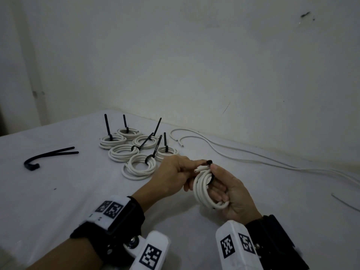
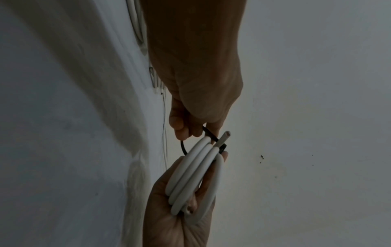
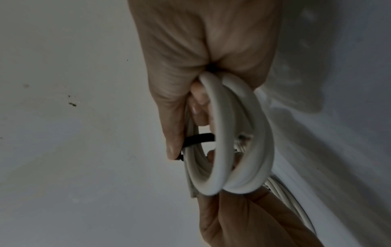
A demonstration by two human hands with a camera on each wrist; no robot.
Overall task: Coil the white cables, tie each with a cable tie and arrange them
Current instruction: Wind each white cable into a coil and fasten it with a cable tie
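My right hand (image 1: pixel 224 190) grips a coiled white cable (image 1: pixel 200 190) upright above the table, fingers curled through its loops and thumb near the top. A black cable tie (image 1: pixel 209 162) loops round the top of the coil. My left hand (image 1: pixel 185 169) pinches that tie at its head. In the left wrist view the left hand (image 2: pixel 190 130) holds the black cable tie (image 2: pixel 211 135) over the coil (image 2: pixel 190 175), which lies in the right palm (image 2: pixel 169 208). In the right wrist view the right hand (image 3: pixel 180 108) thumbs the tie (image 3: pixel 198 138) against the coil (image 3: pixel 243 133).
Several tied coils (image 1: pixel 136 151) with black tie tails sticking up lie on the white-covered table (image 1: pixel 58 191) behind my hands. Spare black cable ties (image 1: pixel 48 154) lie at the left. Loose white cables (image 1: pixel 233 151) trail along the wall to the right.
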